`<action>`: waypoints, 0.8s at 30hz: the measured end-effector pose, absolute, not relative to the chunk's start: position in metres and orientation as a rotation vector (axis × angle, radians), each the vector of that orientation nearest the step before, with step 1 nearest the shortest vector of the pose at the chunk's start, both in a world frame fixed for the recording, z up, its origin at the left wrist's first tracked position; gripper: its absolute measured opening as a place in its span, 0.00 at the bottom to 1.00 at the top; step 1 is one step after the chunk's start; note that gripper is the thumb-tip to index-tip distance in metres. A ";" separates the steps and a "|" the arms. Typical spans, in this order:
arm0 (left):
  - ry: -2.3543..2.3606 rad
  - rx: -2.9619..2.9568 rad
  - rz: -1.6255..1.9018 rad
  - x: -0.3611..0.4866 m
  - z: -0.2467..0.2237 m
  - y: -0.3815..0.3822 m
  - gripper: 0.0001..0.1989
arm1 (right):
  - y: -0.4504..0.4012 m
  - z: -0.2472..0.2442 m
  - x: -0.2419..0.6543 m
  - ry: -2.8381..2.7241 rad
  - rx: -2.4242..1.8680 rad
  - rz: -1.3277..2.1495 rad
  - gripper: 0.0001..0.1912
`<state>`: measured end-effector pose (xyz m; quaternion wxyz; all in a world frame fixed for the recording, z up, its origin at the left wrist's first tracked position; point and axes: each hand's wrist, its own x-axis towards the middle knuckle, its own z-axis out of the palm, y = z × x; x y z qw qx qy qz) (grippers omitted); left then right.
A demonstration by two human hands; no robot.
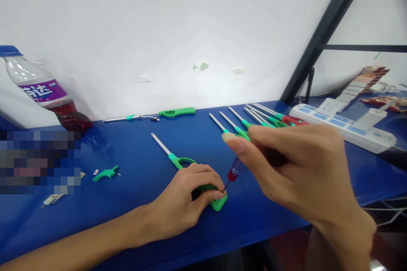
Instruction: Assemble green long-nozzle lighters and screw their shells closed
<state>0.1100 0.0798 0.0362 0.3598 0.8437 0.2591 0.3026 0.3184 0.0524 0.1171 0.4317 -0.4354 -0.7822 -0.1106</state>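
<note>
My left hand (187, 199) wraps around the green handle of a long-necked lighter (218, 205) and presses it on the blue table. The lighter's metal tube points up and to the left, away from me. In my right hand (302, 173) is a screwdriver (234, 171) with a clear and red handle, its grip mostly hidden by my fingers. The thin shaft slants down to the end of the green handle, beside my left fingertips. Whether the tip sits in a screw cannot be made out.
Several lighters (237, 114) lie in a row behind my right hand. A partly dismantled green lighter (178, 112) rests along the wall. At left are a green plastic piece (106, 173) and a drink bottle (44, 89). A white power strip (359, 133) stands at right, near a dark metal post (318, 38).
</note>
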 end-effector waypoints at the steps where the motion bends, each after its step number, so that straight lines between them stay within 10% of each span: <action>1: 0.666 2.177 0.780 0.110 0.036 0.080 0.07 | 0.051 0.118 0.319 -1.930 -1.078 -0.236 0.27; 4: 0.658 2.184 0.779 0.109 0.034 0.081 0.08 | 0.048 0.120 0.319 -1.970 -1.064 0.042 0.05; 8: 0.665 2.201 0.772 0.109 0.031 0.080 0.09 | 0.048 0.121 0.321 -2.072 -0.997 0.361 0.03; 24: 0.747 2.214 0.761 0.109 0.031 0.078 0.05 | 0.056 0.117 0.321 -2.016 -1.094 0.123 0.30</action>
